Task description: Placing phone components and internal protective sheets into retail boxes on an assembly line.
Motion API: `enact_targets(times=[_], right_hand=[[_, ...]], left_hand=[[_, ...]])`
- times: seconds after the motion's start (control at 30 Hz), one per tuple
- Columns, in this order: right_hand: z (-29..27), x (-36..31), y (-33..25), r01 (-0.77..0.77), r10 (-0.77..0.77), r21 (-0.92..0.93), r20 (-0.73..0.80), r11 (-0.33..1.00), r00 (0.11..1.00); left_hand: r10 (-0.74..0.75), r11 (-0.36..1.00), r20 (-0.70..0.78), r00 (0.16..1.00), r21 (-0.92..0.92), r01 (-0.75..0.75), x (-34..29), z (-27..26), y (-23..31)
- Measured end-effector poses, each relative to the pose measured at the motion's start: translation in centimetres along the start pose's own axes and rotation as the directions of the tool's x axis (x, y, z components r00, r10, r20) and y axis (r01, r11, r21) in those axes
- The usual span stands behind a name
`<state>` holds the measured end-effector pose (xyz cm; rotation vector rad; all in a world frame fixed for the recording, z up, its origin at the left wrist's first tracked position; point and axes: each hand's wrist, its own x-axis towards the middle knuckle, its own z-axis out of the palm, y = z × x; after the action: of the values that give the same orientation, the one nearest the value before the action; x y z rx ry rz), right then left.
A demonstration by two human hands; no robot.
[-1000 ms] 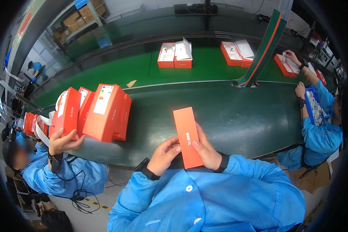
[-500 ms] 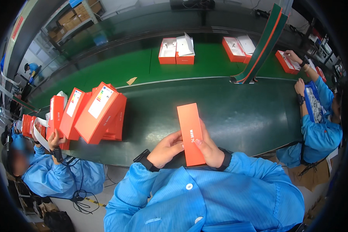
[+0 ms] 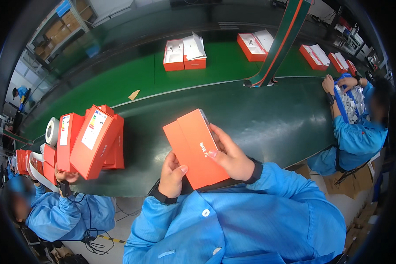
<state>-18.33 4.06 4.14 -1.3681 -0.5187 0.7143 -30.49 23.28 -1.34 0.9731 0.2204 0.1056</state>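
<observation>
Both my hands hold an orange-red carton box (image 3: 193, 147) above the near edge of the dark green bench. The box is tilted, with a lengthwise seam along its face and a pale strip at its far right edge. My left hand (image 3: 171, 175) grips the lower left side, its thumb against the box. My right hand (image 3: 234, 157) wraps the right side, thumb on the face and fingers along the edge. The underside of the box is hidden.
Stacked orange-red boxes (image 3: 90, 143) stand left, beside a white label roll (image 3: 52, 131) and a co-worker's hand (image 3: 67, 176). Open boxes (image 3: 174, 65) sit on the green conveyor (image 3: 119, 83) behind a post (image 3: 277, 48). A co-worker at right reaches into a blue bin (image 3: 341, 103).
The box in my hands has turned, showing a wider face and a seam. The right co-worker's hand has moved from a conveyor box to the blue bin. My view has shifted.
</observation>
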Motion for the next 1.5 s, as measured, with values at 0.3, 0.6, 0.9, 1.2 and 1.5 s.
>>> enact_targets(times=[0.3,0.6,0.9,1.2,1.5], right_hand=[[-4.5,2.3,-2.3,-0.235,-0.09,-0.953,-0.256,0.193,0.963],[2.8,1.2,-1.2,0.066,-0.053,-0.764,0.042,0.642,0.998],[4.1,-0.7,0.3,-0.037,-0.003,-0.578,-0.068,0.815,0.998],[2.0,0.6,-3.9,0.151,-0.189,-0.588,-0.002,0.795,0.982],[1.4,0.4,-0.5,-0.004,-0.075,-0.331,-0.225,0.944,0.972]], left_hand=[[-0.036,0.94,-0.103,0.994,-0.342,-0.001,-1.8,-5.4,0.2],[-0.2,0.96,0.177,0.964,-0.159,0.229,-0.2,-3.1,-0.2],[-0.246,0.936,0.167,0.955,-0.215,0.279,-1.4,-2.3,0.2],[-0.176,0.963,0.108,0.978,-0.186,0.194,-0.7,-1.6,0.8],[-0.196,0.936,0.106,0.975,-0.275,0.218,0.6,-1.0,-0.1]])
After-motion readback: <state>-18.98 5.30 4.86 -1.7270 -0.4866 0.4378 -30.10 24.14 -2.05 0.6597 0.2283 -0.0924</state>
